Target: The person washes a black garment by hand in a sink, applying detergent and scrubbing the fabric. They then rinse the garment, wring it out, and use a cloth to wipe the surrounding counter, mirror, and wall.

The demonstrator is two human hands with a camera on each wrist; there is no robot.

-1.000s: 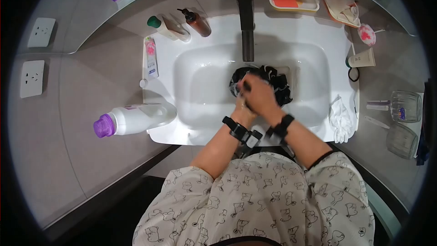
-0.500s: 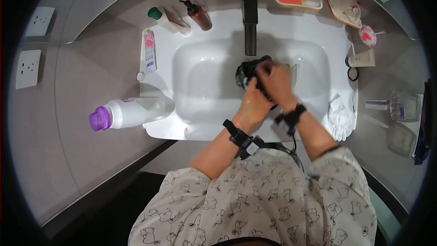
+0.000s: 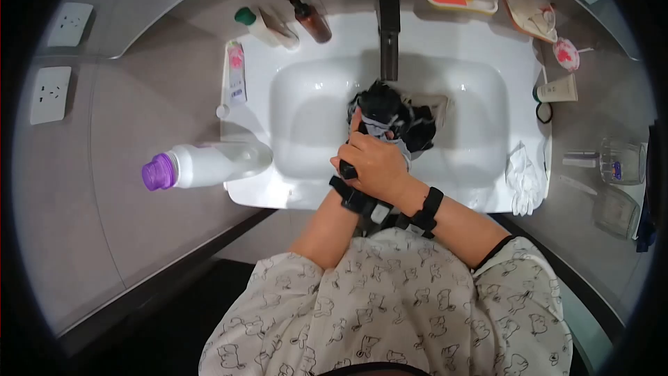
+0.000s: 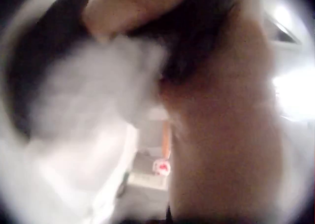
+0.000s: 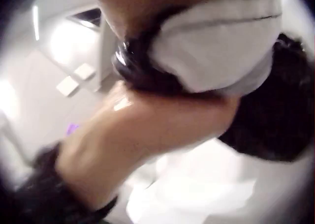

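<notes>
A wet black cloth (image 3: 381, 102) with a pale grey part is bunched in the sink, under the tap. The right hand (image 3: 379, 167) lies over the left, its fingers curled round a dark fold of cloth that pokes out beside its thumb side. Mostly covered by it, the left hand (image 3: 356, 124) grips the same cloth, one finger showing along the near edge. In the right wrist view the cloth's pale part (image 5: 216, 42) and dark folds (image 5: 275, 106) are squeezed between the hands, the left hand (image 5: 147, 120) below. The left wrist view is blurred, with pale fabric (image 4: 98, 81) close up.
The tap (image 3: 388, 28) hangs over the white sink (image 3: 306, 191). A purple-capped bottle (image 3: 216, 165) lies at the left rim; a pump bottle (image 3: 312, 21) stands behind. White crumpled material (image 3: 522, 177) lies on the right rim, below a tube (image 3: 559, 89).
Both hands have drawn nearer the body and to the left, the right hand now lying over the left. The bunched cloth has shifted and its pale part has come into view.
</notes>
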